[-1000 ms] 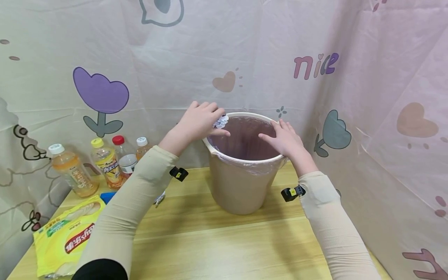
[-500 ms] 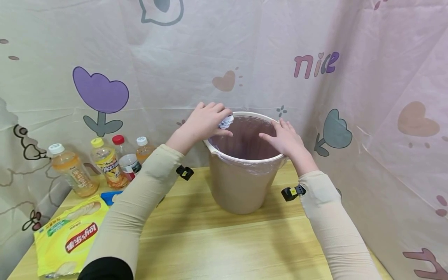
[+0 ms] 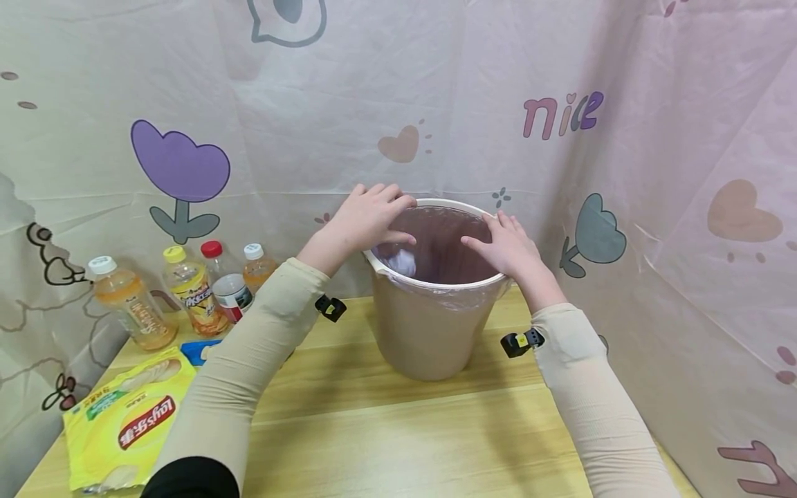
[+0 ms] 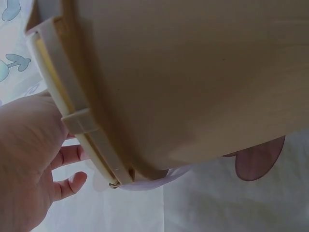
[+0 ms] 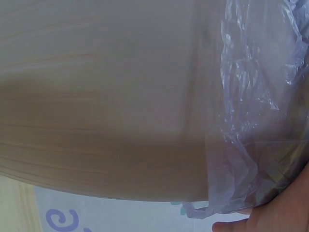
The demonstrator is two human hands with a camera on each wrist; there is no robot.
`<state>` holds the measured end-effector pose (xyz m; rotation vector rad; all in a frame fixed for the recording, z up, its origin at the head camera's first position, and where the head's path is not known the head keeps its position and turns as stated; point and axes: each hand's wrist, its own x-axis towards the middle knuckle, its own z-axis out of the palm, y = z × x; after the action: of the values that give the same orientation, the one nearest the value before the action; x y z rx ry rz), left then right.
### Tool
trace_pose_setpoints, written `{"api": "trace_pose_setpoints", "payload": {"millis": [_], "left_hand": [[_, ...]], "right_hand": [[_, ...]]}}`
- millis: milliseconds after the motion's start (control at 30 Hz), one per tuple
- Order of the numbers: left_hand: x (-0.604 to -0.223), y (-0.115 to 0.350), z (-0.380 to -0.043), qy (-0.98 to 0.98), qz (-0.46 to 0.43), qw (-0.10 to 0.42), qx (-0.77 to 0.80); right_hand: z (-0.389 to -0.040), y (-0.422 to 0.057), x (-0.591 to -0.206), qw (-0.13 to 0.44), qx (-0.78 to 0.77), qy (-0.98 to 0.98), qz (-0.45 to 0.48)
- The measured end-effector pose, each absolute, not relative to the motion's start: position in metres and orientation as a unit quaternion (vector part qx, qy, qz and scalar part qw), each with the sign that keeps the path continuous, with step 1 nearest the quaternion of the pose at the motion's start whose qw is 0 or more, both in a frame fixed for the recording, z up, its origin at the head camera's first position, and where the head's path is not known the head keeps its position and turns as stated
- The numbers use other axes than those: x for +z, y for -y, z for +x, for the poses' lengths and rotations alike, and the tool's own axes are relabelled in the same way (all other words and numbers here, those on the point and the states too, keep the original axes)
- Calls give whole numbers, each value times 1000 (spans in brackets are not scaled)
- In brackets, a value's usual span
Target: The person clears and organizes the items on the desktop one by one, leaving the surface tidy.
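White wad [image 3: 401, 263] has left the released left hand [image 3: 372, 220] and shows inside the bin [image 3: 429, 339], so that drop seems done; the right hand [image 3: 506, 247] rests loosely against it.

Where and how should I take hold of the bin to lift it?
Probably by the rim of the bin, from both sides: it stands upright and tapers downward, leaving the rim widest. The right hand is on that rim; the plastic liner over it might slip.
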<state>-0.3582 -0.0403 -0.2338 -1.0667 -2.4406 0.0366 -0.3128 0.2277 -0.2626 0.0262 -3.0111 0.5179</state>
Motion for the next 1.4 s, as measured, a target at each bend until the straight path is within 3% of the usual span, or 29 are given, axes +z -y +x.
{"api": "trace_pose_setpoints", "payload": {"millis": [700, 1100, 1400], "left_hand": [[-241, 85, -339, 891, -365, 269, -9], [-259, 130, -318, 856, -364, 365, -40], [-282, 158, -304, 867, -333, 365, -67]], "right_hand": [[-309, -227, -259, 39, 180, 983, 8], [-309, -227, -258, 37, 185, 982, 8], [-310, -228, -259, 38, 179, 983, 9]]}}
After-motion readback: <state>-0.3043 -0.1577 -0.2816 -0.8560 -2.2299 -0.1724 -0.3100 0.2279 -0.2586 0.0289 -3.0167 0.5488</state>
